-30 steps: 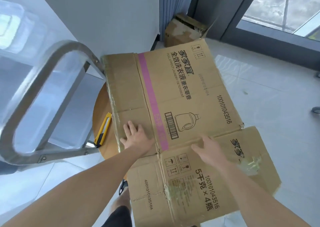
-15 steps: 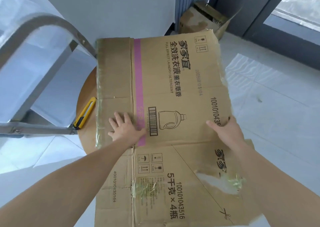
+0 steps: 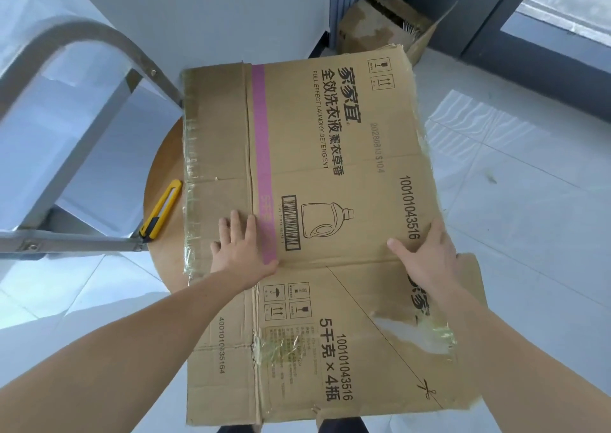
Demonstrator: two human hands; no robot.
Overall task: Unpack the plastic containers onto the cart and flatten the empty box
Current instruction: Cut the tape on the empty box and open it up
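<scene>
As the head camera looks down, the flattened box (image 3: 344, 154) lies printed side up across a round wooden table (image 3: 164, 269), its near end hanging off the edge toward the person. The left hand (image 3: 241, 250) rests flat on it beside the pink stripe, fingers spread and straight, pressing and holding nothing. The right hand (image 3: 426, 260) lies at the box's right edge, thumb stretched inward and fingers straight along the edge. It looks flat rather than clamped, though I cannot see whether any fingertip hooks beneath.

A second ago that right hand sat further in, on the near flap, and the sheet lay skewed across the table. Now the hand has slid out to the edge and the cardboard sits squarer, with the left hand in much the same spot. To me that reads as the flattening nearly done: the panels lie level, and only the taped near flaps look slightly lifted.

A yellow utility knife (image 3: 161, 210) lies on the table just left of the box, beside a grey metal frame (image 3: 99, 40), perhaps the cart's handle. No plastic containers can be made out. Another cardboard box (image 3: 380, 25) stands in the far corner.
</scene>
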